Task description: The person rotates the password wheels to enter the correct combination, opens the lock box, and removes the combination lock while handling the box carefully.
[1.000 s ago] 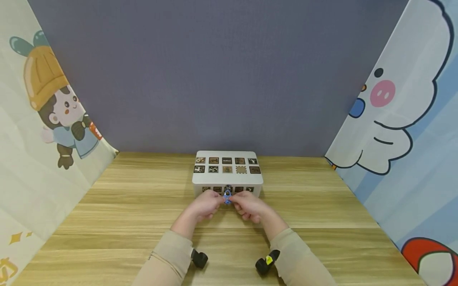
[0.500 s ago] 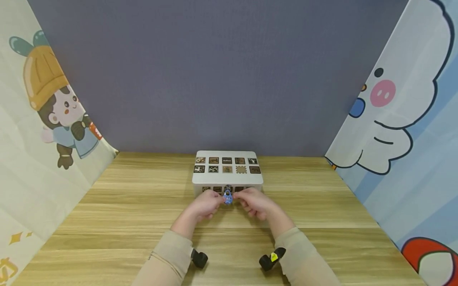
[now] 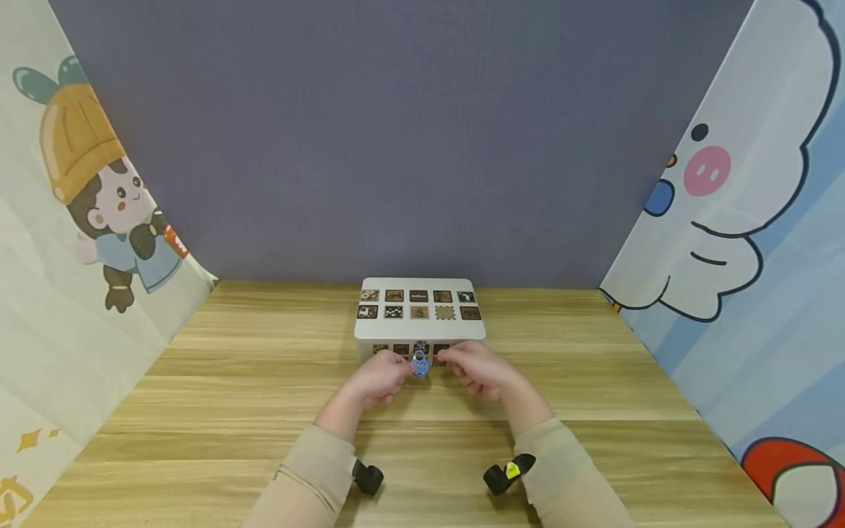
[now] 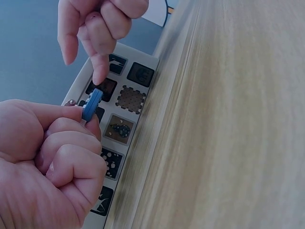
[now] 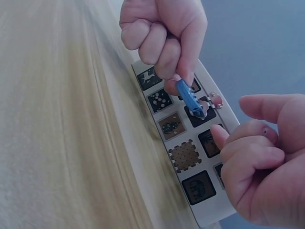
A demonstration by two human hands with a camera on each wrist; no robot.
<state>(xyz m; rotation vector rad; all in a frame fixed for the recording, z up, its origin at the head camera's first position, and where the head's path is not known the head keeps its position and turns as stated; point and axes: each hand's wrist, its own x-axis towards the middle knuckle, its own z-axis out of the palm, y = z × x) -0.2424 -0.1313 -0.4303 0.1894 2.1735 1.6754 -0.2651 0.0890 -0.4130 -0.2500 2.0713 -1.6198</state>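
Blue padlock (image 3: 420, 366): account for its surroundings.

Wooden table (image 3: 264, 411). Over it, both beige-sleeved forearms (image 3: 317, 462) reach forward and converge.

Containers?

One white box (image 3: 419, 325) on the table, printed with small square pictures (image 3: 419, 313). Lid (image 3: 422, 284) down, interior hidden.

Hands?

Left hand (image 3: 381, 378): thumb and index finger pinch the padlock, remaining fingers curled. Right hand (image 3: 482, 370): thumb and index finger apart, other fingers bent, just beside the padlock, apart from it.

Padlock?

At the middle of the box's front, by the metal clasp (image 3: 421, 345). Whether the shackle (image 3: 420, 353) passes through it, I cannot confirm.
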